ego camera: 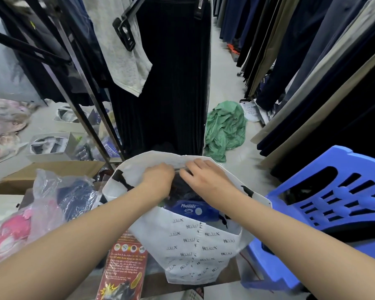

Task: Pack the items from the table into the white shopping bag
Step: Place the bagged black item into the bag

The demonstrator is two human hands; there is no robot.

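The white shopping bag (191,252), printed with small black logos and fitted with black handles, stands open in front of me. Inside it lie a blue "Phoenix" packet (191,210) and a dark garment (180,188). My left hand (158,178) reaches into the bag's mouth, its fingers curled on the dark garment near the far rim. My right hand (206,175) lies flat beside it, fingers pressing on the same garment at the far rim. A red insole packet (123,267) lies on the table just left of the bag.
Clear plastic bags of clothes (59,198) and a pink item (11,232) lie at the left beside a cardboard box (50,169). A blue plastic chair (333,204) stands at the right. Hanging clothes racks line both sides; a green garment (225,128) lies on the floor.
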